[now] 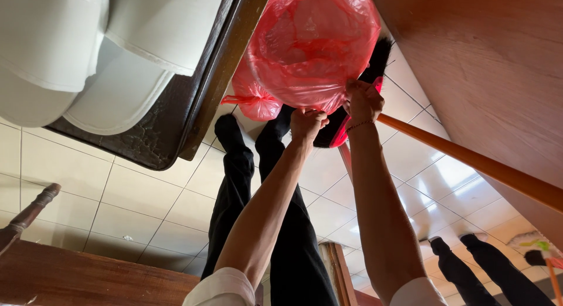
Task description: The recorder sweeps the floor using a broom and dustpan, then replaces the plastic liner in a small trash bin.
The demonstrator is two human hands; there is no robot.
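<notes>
Left hand (307, 123), right hand (362, 102), gripping red bag (311, 45)

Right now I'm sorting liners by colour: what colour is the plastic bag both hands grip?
Translucent red-pink bag, seen in the head view.

One head-worn camera looks steeply down, close above the tiled floor (141, 206).

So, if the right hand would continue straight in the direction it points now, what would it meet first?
The right hand already grips the red plastic bag at its rim. Going straight on, it would press further into that bag; the broom's black bristles lie just beside, though depth is unclear.
</notes>
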